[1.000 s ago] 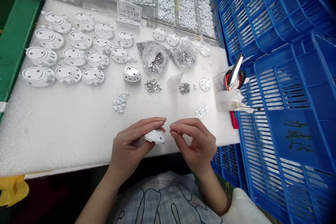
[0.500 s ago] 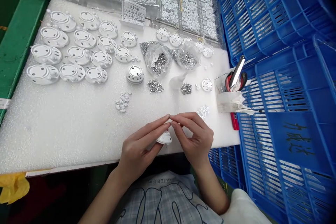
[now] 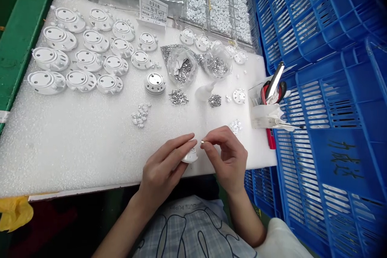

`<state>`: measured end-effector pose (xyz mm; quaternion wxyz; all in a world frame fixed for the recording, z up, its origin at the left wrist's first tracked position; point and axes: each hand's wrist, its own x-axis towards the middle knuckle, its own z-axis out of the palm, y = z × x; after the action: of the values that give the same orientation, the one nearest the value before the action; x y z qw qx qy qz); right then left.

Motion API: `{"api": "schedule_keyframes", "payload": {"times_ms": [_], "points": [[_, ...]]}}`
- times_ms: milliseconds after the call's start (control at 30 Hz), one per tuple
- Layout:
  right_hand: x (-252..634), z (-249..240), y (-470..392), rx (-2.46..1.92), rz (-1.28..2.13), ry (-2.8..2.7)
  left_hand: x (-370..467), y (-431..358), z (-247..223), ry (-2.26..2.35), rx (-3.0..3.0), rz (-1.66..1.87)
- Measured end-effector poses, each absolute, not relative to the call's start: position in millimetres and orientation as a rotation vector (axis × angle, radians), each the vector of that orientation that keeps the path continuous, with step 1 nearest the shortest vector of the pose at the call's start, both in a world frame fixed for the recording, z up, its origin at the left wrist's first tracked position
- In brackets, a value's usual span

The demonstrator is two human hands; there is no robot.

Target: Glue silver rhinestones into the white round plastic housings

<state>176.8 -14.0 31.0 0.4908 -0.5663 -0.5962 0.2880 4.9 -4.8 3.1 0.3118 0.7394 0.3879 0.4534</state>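
My left hand (image 3: 165, 161) is closed around a white round plastic part (image 3: 190, 156), whose right side shows below the fingers. Just to its right, my right hand (image 3: 227, 155) pinches a tiny shiny metal piece (image 3: 202, 142) between thumb and forefinger, apart from the white part. Beyond the hands lie two small heaps of metal pieces, a left heap (image 3: 178, 97) and a right heap (image 3: 215, 100), with a translucent squeeze bottle (image 3: 204, 92) between them. Small white pieces (image 3: 140, 116) sit left of the hands, and more white pieces (image 3: 235, 126) lie to the right.
Rows of white round parts (image 3: 87, 60) cover the table's left back. Two plastic bags of metal pieces (image 3: 182, 68) lie mid-table. Clear compartment trays (image 3: 181, 6) stand behind a paper label (image 3: 153, 11). At right are a tool holder (image 3: 263, 115) with scissors and blue crates (image 3: 320, 129).
My right hand has drawn away from the left fingertips to the right, and the tiny metal piece now shows in its pinch. The left hand stays around the white part.
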Motion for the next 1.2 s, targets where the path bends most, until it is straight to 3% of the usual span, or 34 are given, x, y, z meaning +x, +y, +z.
{"api": "schedule_keyframes", "payload": {"times_ms": [233, 1200], "points": [[172.1, 27.8, -34.2, -1.288, 0.853, -1.398, 7.3, -1.2, 1.6, 1.032, 1.859, 1.382], [169.5, 28.1, -30.6, -1.28, 0.675, -1.653, 7.7, -1.3, 1.0, 1.052, 1.956, 1.37]]}}
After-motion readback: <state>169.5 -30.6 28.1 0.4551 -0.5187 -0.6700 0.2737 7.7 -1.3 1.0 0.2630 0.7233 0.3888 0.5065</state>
